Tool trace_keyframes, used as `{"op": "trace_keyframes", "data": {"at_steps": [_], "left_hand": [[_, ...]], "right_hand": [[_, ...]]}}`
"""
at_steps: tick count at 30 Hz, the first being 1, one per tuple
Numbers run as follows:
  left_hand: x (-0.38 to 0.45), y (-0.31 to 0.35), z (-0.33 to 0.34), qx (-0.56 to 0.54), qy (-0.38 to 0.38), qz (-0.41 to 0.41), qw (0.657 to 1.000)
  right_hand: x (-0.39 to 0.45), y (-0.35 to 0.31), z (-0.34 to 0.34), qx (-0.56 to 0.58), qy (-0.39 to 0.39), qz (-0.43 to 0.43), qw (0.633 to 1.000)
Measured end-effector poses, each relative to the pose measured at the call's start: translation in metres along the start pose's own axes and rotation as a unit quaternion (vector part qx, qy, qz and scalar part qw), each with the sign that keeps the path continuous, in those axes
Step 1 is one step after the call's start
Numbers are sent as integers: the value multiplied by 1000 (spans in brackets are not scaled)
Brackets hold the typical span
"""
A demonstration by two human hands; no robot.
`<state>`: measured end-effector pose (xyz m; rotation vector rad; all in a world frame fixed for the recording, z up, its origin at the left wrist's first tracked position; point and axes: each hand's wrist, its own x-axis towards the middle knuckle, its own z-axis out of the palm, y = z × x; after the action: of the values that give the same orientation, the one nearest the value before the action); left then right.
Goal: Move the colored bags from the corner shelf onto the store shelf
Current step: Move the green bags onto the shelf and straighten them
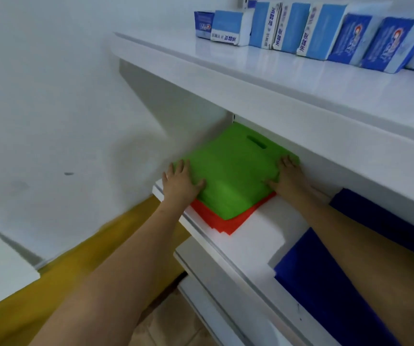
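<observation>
Store shelf (258,236), white: bears a green bag (231,176), laid flat over a red bag (222,221), handle slot turned away from the person. Left hand (181,181) and right hand (287,177) are spread flat on opposite edges, nothing gripped, equally near.

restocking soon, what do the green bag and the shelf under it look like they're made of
Green bag: likely non-woven fabric, matte, softly rumpled, with a die-cut handle slot. Shelf: smooth white, slightly glossy, maybe painted metal or laminate; cannot tell which.
</observation>
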<state>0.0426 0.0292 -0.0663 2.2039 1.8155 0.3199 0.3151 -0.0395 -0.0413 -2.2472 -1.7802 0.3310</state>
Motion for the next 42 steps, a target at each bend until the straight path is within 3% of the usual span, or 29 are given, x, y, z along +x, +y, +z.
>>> {"op": "trace_keyframes", "data": {"at_steps": [2, 5, 9, 13, 16, 19, 23, 31, 42], "left_hand": [[-1, -3, 9, 27, -9, 7, 1000], [-6, -1, 17, 55, 23, 39, 997], [-15, 3, 19, 55, 46, 88, 994], [-35, 3, 15, -78, 96, 102, 987], [-55, 16, 8, -211, 105, 118, 965], [-82, 48, 8, -252, 103, 178, 946], [-144, 111, 12, -288, 66, 248, 923], [-331, 252, 60, -293, -28, 363, 884], [-540, 416, 126, -233, -82, 484, 839]], "right_hand": [[7, 8, 15, -33, 42, 11, 998], [2, -7, 25, -118, 40, 0, 992], [-7, -22, 30, -112, 55, -30, 992], [-32, -22, 32, 3, 141, -3, 990], [-70, -22, 21, 96, 218, 73, 969], [-114, -8, -1, 117, 256, 146, 948], [-193, 40, -34, 197, 303, 159, 919], [-421, 200, -71, 120, 339, 348, 865], [-666, 339, -134, 178, 469, 428, 752]]}}
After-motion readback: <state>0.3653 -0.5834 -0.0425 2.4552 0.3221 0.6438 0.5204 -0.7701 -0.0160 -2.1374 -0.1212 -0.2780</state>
